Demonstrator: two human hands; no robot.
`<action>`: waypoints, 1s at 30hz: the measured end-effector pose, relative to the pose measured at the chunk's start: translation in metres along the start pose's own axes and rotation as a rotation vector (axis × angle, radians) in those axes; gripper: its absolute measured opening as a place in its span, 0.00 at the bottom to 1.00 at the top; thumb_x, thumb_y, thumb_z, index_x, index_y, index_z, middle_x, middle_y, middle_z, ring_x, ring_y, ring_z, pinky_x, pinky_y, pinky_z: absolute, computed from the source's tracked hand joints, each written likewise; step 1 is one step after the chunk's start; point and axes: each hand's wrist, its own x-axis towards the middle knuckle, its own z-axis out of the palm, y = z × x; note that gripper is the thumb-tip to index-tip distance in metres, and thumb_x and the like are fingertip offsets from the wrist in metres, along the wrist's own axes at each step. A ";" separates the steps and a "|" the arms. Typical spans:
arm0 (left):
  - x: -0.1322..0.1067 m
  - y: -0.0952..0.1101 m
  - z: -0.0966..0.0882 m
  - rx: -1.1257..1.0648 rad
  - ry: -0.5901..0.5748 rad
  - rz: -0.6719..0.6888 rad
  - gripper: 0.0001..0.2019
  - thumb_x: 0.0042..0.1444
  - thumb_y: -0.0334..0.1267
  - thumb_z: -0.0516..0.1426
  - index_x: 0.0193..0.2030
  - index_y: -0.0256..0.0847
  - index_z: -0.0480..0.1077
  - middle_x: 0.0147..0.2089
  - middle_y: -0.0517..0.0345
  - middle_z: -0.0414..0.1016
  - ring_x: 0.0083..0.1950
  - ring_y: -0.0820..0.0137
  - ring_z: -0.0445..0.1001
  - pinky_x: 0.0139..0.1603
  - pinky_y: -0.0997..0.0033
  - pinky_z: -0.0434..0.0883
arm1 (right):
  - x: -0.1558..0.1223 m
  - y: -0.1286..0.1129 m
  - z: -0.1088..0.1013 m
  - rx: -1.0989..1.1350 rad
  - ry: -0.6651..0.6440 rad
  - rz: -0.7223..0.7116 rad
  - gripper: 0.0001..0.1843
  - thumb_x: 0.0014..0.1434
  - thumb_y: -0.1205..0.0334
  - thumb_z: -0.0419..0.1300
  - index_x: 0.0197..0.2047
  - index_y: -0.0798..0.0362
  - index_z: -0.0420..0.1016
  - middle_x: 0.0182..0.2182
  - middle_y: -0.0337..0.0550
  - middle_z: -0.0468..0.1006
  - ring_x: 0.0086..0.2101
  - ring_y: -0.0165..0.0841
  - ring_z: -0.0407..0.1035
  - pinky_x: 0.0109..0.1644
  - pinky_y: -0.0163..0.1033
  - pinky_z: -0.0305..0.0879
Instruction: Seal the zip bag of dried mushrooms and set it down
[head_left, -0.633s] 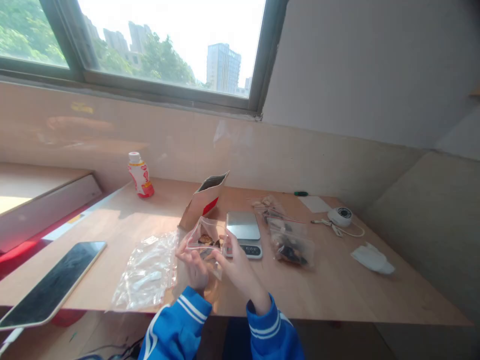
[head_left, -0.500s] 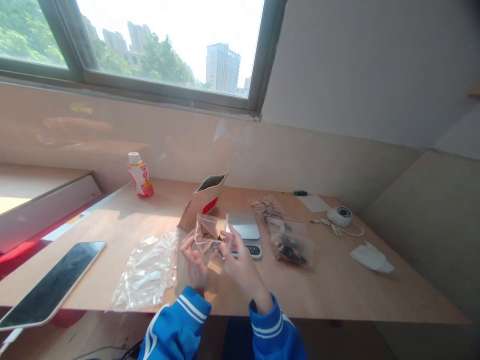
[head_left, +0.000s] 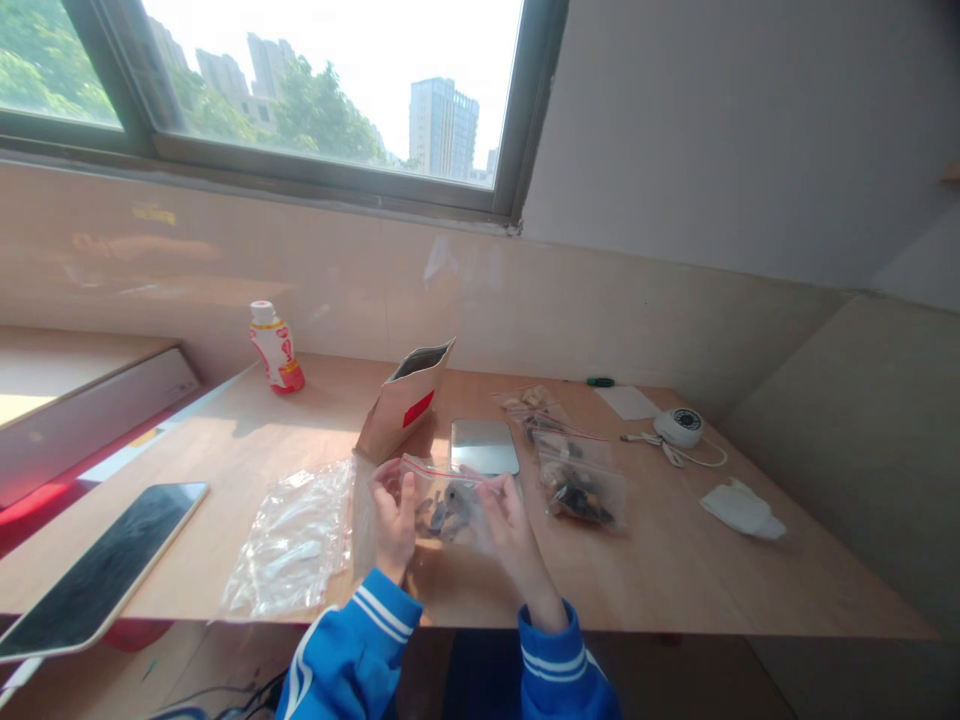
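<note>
Light-brown wooden tabletop [head_left: 675,590]: it lay beneath a grey-framed window [head_left: 360,80], its front edge crossing the lower part of the view and its right edge slanting back toward the wall [head_left: 675,330].

Left end: a flat, black-screened phone with a pale rim [head_left: 105,565] lay across the front edge; near it, a flat stack of clear plastic bags with red-trimmed edges [head_left: 289,545] reached close to that same edge.

Toward the back: a white bottle with red print [head_left: 276,350] stood well apart from an open brown paper pouch with a red label [head_left: 397,405].

Right of centre: clear bags of dark and tan pieces [head_left: 581,495] lay clustered near a silver-topped scale [head_left: 484,447].

Far right: a white dome-shaped device [head_left: 679,428] and a crumpled white cloth [head_left: 742,510].

Room for moving: a band of wood ran between hands and front edge — the broader stretch spread from the cluster toward the right corner.

In hand: a clear plastic bag with a red zip strip [head_left: 450,505], brown and dark pieces inside, was held between both hands, covering the scale's near part. Whether its base touched the wood could not be told.

Left hand [head_left: 394,520]: thumb upright on the near face, fingers curled behind, gripping the top left corner.

Right hand [head_left: 514,525]: thumb and fingertips pinched the strip's right end.

Both forearms, in blue sleeves with white stripes [head_left: 360,640], angled forward from the front edge.
</note>
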 end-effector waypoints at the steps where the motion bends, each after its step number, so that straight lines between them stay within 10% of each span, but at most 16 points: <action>1: 0.000 -0.001 0.000 0.004 0.025 0.003 0.22 0.57 0.54 0.53 0.50 0.38 0.62 0.44 0.50 0.72 0.44 0.63 0.75 0.46 0.59 0.74 | 0.000 0.000 -0.003 0.004 0.008 0.015 0.16 0.58 0.46 0.60 0.31 0.49 0.65 0.48 0.47 0.79 0.48 0.40 0.73 0.54 0.45 0.67; 11: -0.008 0.002 -0.001 -0.023 -0.012 0.045 0.24 0.54 0.51 0.58 0.53 0.39 0.63 0.40 0.54 0.71 0.42 0.66 0.74 0.44 0.64 0.73 | -0.003 0.012 -0.019 0.035 0.261 0.128 0.19 0.52 0.45 0.65 0.34 0.54 0.75 0.30 0.45 0.83 0.27 0.33 0.73 0.31 0.35 0.64; 20: -0.002 0.002 -0.001 -0.093 -0.278 -0.279 0.21 0.51 0.55 0.59 0.41 0.38 0.73 0.37 0.54 0.76 0.37 0.69 0.75 0.31 0.76 0.70 | -0.004 0.026 -0.043 0.062 0.383 0.178 0.23 0.45 0.44 0.69 0.34 0.56 0.80 0.32 0.48 0.83 0.30 0.36 0.74 0.34 0.37 0.67; 30: -0.005 0.017 0.000 -0.156 -0.285 -0.410 0.21 0.47 0.54 0.61 0.39 0.38 0.68 0.29 0.60 0.74 0.24 0.73 0.74 0.20 0.78 0.68 | -0.005 0.044 -0.050 -0.065 0.520 0.125 0.27 0.42 0.39 0.67 0.33 0.57 0.80 0.23 0.44 0.79 0.24 0.34 0.69 0.26 0.35 0.62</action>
